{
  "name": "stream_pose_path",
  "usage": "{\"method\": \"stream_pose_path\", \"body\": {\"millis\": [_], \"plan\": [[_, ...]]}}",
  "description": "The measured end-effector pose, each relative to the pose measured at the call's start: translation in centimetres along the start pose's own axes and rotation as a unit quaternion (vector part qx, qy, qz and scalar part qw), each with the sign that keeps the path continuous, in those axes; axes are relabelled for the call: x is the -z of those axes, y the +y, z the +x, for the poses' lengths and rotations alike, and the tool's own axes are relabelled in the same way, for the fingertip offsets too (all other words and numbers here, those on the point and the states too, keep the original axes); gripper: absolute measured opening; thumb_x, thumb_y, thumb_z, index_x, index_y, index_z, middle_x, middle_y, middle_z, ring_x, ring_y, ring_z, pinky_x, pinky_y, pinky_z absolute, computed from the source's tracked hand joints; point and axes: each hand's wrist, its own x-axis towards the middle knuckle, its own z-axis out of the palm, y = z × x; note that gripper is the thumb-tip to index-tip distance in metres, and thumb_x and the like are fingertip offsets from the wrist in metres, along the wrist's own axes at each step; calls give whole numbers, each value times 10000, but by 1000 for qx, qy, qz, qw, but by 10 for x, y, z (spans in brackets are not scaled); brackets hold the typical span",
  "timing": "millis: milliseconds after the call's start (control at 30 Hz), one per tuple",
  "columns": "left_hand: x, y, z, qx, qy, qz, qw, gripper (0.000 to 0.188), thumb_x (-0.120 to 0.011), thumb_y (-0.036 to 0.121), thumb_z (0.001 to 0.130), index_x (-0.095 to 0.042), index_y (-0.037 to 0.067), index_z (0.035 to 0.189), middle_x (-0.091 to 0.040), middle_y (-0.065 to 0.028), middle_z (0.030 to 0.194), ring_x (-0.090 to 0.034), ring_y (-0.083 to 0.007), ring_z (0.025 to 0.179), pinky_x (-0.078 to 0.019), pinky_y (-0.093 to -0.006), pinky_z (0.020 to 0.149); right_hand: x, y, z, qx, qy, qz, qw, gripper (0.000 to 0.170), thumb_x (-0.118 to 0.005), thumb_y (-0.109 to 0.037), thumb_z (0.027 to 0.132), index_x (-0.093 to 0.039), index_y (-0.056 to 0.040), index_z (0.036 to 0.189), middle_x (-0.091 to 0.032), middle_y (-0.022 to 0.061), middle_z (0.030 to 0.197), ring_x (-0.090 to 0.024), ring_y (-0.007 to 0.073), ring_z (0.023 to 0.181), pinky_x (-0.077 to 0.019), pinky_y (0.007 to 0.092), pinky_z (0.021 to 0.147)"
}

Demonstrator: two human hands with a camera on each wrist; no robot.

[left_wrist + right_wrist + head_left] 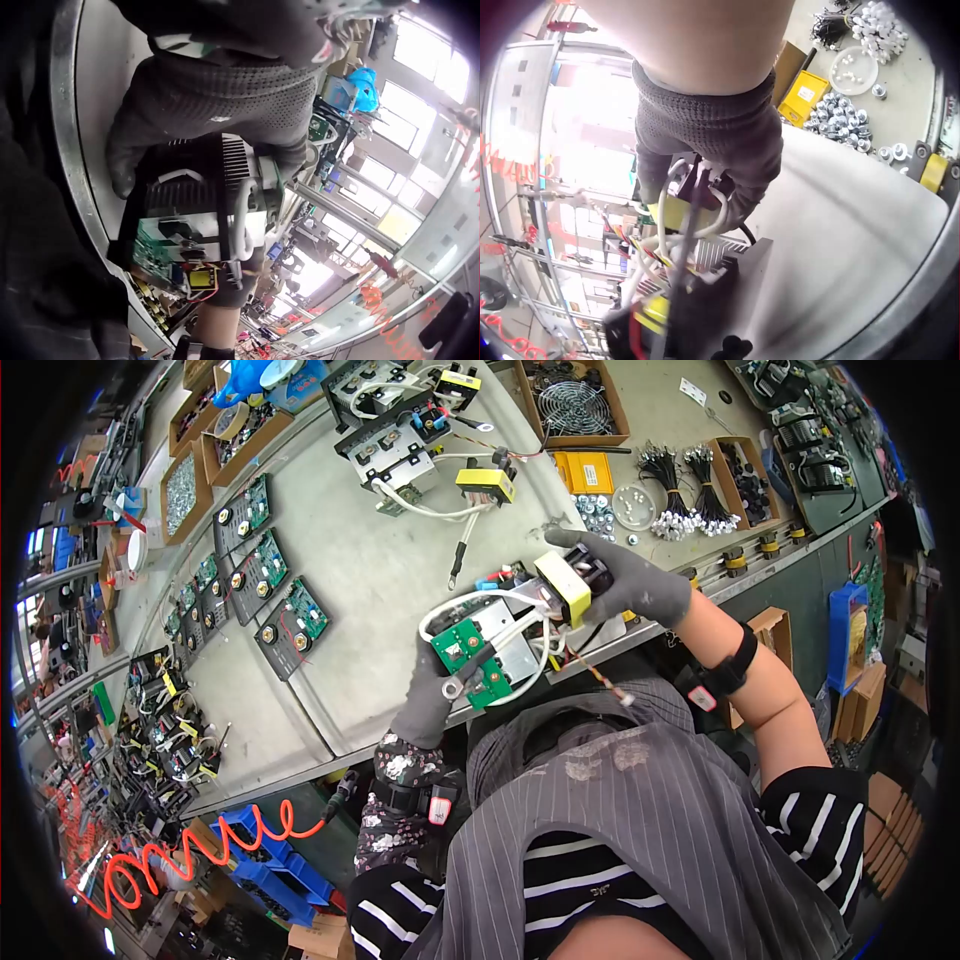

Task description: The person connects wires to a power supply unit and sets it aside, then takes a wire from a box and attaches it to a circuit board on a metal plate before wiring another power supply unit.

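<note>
Both grey-gloved hands hold one electronic assembly with a metal heatsink [517, 657], a green board [462, 647], white cables and a yellow-wrapped transformer [563, 589], at the table's front edge. The left hand [424, 698] grips the green-board end; in the left wrist view that hand [217, 105] spans the finned heatsink [235, 161]. Around the transformer end curl the fingers of the right hand [640, 582]. Seen from the right wrist, this hand [705, 135] covers part of the yellow-wrapped transformer [676, 214]. A thin connector lead [603, 680] hangs off the assembly.
Similar assemblies [395, 455] stand at the table's back. Black plates with boards [290, 628] lie to the left. Screws [597, 518], a yellow box [584, 473] and cable bundles [672, 490] sit at back right. An orange coiled hose [190, 850] hangs at front left.
</note>
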Motion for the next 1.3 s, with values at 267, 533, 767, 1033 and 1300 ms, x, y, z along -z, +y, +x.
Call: {"method": "stream_pose_path", "body": {"millis": [267,533,767,1033,1300], "plan": [[25,22,23,-386,35,522,760,824,-861,138,624,-405,64,1307,-454,-175,1323,-471,-318,1230,-415,-404,1036,-7,19,18,295,34,-396,869,608,-799,-2,641,-553,-108,1186,-502,111,1146,-576,274,1044,-490,344,902],[60,6,18,-372,17,702,607,589,-836,202,638,-558,115,1150,-589,-84,1150,-458,-404,1192,-379,-460,1049,-1,76,20,422,39,-546,722,629,-780,-29,572,-539,-135,1144,-523,98,1042,-575,331,1051,-503,400,875],[45,95,-15,-348,103,603,710,449,-629,-61,752,-593,81,1176,-556,-167,1249,-510,-317,1213,-401,-401,1048,-6,62,18,339,75,-567,747,650,-757,-53,628,-489,-129,1215,-507,123,1163,-522,334,1138,-468,406,937],[8,83,46,-193,23,723,663,276,-622,238,888,-605,63,1101,-626,-141,943,-632,-295,818,-506,-356,710,-16,-2,13,234,123,-660,704,438,-657,-109,755,-557,-102,1182,-563,127,1115,-542,325,1030,-459,416,893],[12,78,45,-198,54,716,667,284,-578,374,904,-618,135,1052,-632,-98,919,-636,-298,797,-496,-415,680,-79,-24,77,291,23,-747,598,139,-640,-177,787,-612,-130,914,-560,62,863,-560,288,885,-488,371,741]]}}
